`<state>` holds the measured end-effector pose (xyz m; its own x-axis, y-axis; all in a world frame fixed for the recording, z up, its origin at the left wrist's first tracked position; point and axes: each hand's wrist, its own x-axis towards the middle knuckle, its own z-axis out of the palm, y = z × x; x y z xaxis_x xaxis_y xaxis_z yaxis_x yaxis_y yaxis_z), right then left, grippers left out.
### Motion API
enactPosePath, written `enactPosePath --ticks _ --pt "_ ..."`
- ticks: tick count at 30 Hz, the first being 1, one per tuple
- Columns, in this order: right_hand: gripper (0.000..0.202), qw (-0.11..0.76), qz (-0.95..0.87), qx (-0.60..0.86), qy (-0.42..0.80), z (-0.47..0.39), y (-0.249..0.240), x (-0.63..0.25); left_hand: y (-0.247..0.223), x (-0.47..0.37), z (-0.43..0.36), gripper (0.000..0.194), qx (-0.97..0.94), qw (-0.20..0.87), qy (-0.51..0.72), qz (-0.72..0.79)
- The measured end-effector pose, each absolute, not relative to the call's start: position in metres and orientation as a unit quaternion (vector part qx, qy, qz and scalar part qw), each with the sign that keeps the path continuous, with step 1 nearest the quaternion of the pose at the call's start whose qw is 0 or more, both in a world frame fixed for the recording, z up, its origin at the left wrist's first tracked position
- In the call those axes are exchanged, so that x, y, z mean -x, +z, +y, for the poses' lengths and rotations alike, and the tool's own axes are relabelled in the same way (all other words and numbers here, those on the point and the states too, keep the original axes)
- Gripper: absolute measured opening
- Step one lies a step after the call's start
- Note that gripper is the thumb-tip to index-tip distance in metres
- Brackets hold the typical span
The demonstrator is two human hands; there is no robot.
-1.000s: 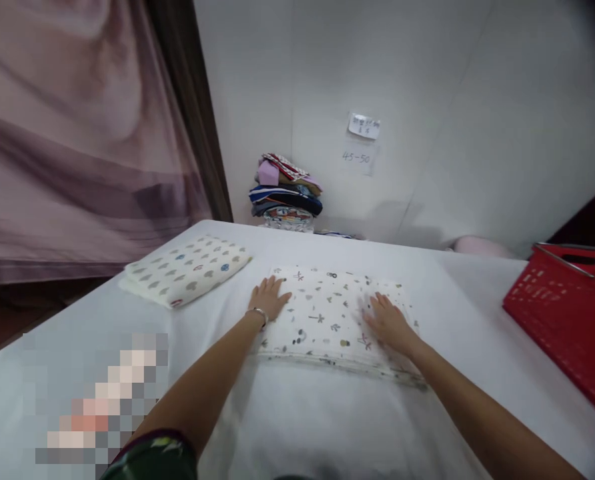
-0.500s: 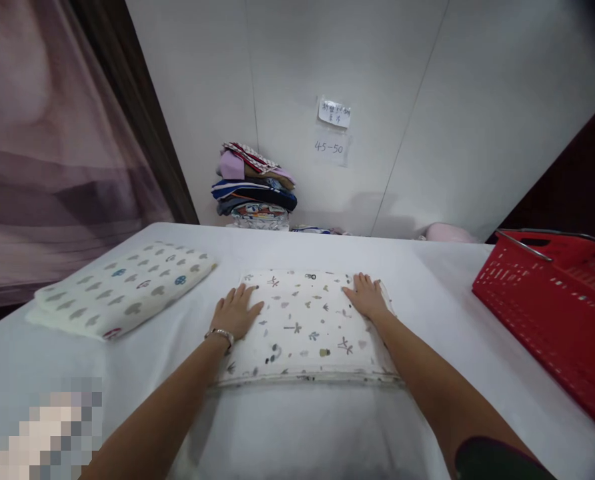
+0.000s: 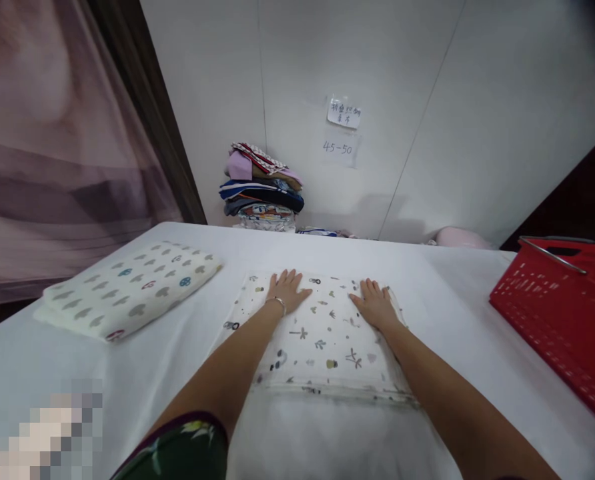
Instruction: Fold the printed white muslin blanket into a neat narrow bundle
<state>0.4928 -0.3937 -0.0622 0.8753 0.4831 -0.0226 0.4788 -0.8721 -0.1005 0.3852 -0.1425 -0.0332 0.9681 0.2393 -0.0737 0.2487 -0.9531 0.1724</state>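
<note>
A folded white cloth (image 3: 312, 353) printed with small palm trees, leaves and other motifs lies flat in front of me. My left hand (image 3: 286, 293) rests palm down on its upper middle, fingers spread, a bracelet on the wrist. Near the cloth's upper right corner, my right hand (image 3: 375, 303) also lies flat with fingers apart. Neither hand grips anything. To the left sits another folded white cloth (image 3: 142, 290) with grey cloud-like shapes and a few coloured motifs, touched by neither hand.
The white-covered table (image 3: 442, 320) carries a red perforated basket (image 3: 557, 313) with a metal handle at right. Behind the table rises a stack of folded fabrics (image 3: 262, 187) by the wall, with a pink rounded item (image 3: 462, 237) farther right. A curtain (image 3: 117, 200) hangs at left.
My left hand has slid right from the cloth's left edge to its upper middle. My right hand stays near the upper right corner. The view has shifted slightly.
</note>
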Motion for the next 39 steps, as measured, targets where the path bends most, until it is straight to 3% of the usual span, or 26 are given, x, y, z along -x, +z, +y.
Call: enactPosePath --ticks 6,10,18,23,28,32,39 --pt "0.072 0.063 -0.246 0.966 0.047 -0.378 -0.043 -0.488 -0.044 -0.385 -0.132 0.081 -0.986 0.108 -0.027 0.127" --pt "0.073 0.098 -0.360 0.928 0.014 -0.328 -0.025 -0.470 -0.046 -0.385 -0.134 0.077 -0.986 0.099 -0.015 0.136" --pt "0.070 0.113 -0.436 0.889 0.083 -0.272 -0.042 -0.457 -0.048 -0.387 -0.133 0.063 -0.988 0.079 -0.005 0.135" --pt "0.070 0.122 -0.438 0.888 0.072 -0.304 -0.029 -0.467 -0.049 -0.389 -0.132 0.068 -0.987 0.080 0.003 0.138" --pt "0.070 0.060 -0.320 0.945 -0.024 -0.381 -0.028 -0.486 -0.049 -0.389 -0.129 0.071 -0.987 0.089 -0.003 0.132" --pt "0.070 0.038 -0.252 0.967 0.016 -0.421 -0.043 -0.498 -0.049 -0.390 -0.130 0.071 -0.987 0.087 -0.001 0.132" --pt "0.069 0.035 -0.248 0.968 0.018 -0.418 -0.046 -0.497 -0.033 -0.384 -0.120 0.072 -0.984 0.091 -0.028 0.153"
